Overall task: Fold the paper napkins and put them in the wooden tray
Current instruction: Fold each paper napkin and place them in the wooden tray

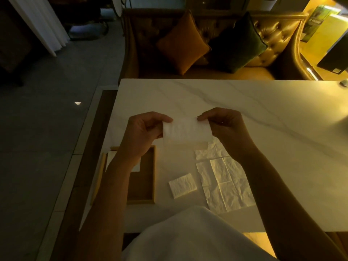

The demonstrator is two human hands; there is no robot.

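Observation:
Above the table I hold a white paper napkin [186, 131], folded to a rectangle, by its two upper corners. My left hand [145, 131] pinches the left corner and my right hand [225, 125] pinches the right one. The wooden tray [148, 187] lies at the table's left edge, partly under my left forearm, with a folded napkin [113, 157] at its far end. A small folded napkin square [182, 185] rests on the table just right of the tray. Unfolded napkins [224, 181] lie spread flat further right, below my right wrist.
The white marble table [244, 110] extends far and right. A tufted sofa with an orange cushion [182, 44] and a green cushion [239, 44] stands behind it. The floor drops away on the left past the table edge.

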